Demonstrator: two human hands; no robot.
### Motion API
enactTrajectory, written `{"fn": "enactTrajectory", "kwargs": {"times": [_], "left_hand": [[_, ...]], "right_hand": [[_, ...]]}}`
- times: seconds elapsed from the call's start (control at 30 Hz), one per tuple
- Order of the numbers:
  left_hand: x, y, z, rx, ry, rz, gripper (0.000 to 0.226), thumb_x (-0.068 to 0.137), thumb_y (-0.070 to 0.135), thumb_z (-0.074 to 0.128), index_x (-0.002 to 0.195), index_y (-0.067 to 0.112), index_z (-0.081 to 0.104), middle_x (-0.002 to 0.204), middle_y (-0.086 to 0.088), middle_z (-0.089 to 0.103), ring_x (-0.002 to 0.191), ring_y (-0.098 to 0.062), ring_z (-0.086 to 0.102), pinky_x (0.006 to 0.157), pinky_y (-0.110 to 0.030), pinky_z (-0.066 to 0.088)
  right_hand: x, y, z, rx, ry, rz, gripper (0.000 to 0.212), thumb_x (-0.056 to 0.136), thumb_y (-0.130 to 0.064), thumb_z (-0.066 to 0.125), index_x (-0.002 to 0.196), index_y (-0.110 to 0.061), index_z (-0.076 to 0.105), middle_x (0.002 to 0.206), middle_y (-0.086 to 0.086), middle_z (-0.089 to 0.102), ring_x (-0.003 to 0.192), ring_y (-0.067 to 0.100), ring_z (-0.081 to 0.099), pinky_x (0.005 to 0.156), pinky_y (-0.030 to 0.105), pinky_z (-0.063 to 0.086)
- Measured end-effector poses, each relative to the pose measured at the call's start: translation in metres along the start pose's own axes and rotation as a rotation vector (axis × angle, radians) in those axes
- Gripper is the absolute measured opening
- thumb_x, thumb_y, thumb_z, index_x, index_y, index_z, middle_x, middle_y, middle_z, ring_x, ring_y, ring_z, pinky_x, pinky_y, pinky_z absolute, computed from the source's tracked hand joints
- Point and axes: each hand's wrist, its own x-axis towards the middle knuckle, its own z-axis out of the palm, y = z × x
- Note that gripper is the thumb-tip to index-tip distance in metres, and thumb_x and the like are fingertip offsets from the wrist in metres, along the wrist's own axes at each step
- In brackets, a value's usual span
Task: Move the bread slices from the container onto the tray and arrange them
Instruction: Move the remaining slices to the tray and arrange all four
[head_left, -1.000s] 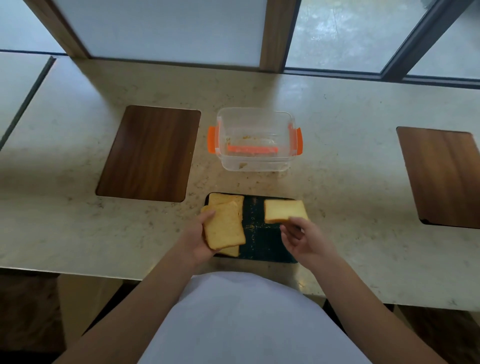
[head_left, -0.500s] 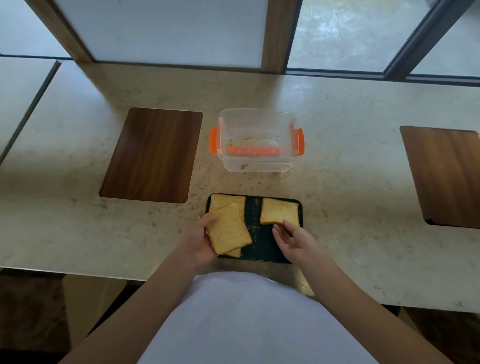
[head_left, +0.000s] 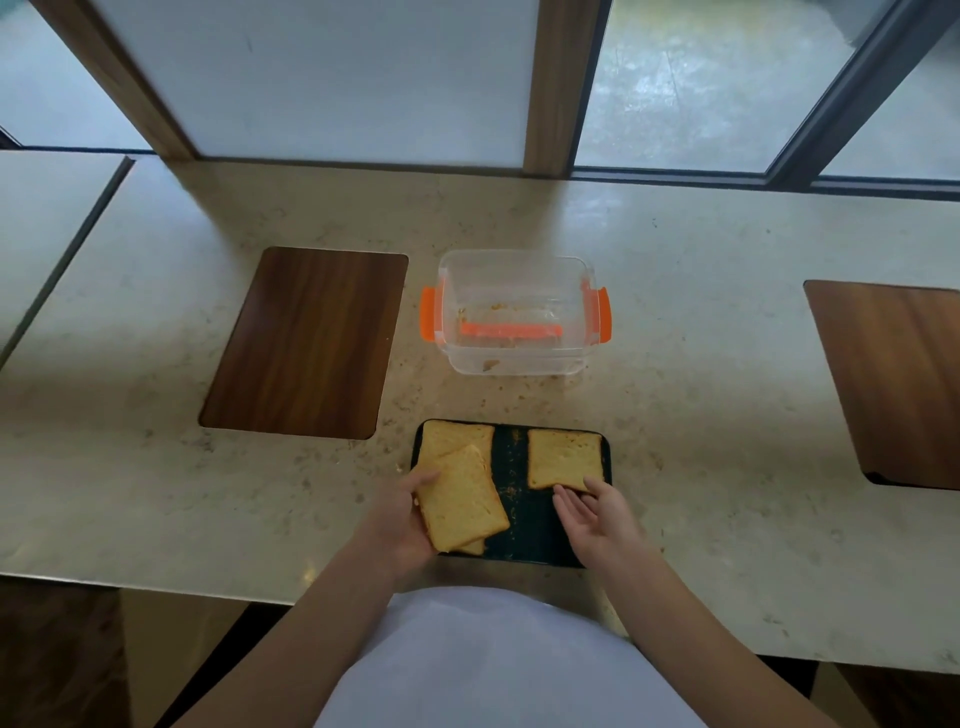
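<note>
A black tray (head_left: 524, 535) lies near the counter's front edge. My left hand (head_left: 400, 519) grips a tilted bread slice (head_left: 460, 501) over the tray's left half. Beneath it lie two more slices, one at the far left corner (head_left: 452, 439) and one showing only a corner at the near edge (head_left: 474, 547). Another slice (head_left: 563, 460) lies flat on the tray's right half. My right hand (head_left: 592, 517) is open, palm up, its fingertips at that slice's near edge. The clear container (head_left: 517, 312) with orange clips stands behind the tray and holds only crumbs.
A dark wooden board (head_left: 306, 340) lies left of the container and another (head_left: 893, 379) at the far right. Crumbs dot the beige stone counter (head_left: 701, 441) around the tray. Windows run along the back.
My right hand laid its slice down on the tray's right half, let go and opened. My left hand still holds its slice, shifted slightly.
</note>
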Motion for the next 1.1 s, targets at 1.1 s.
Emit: {"fn": "enactTrajectory", "kwargs": {"times": [1.1], "left_hand": [[0.004,-0.020,0.057,0.306,-0.067,0.105,0.053,0.089,-0.015,0.052,0.136,0.008,0.042,0.133,-0.019,0.051,0.115,-0.034,0.056,0.085,-0.049,0.055]], "right_hand": [[-0.043,-0.006,-0.028,-0.689,-0.237,0.054,0.029,0.096,-0.018,0.059,0.119,-0.002,0.066,0.114,0.017,0.075,0.104,0.029,0.074,0.081,0.037,0.062]]}}
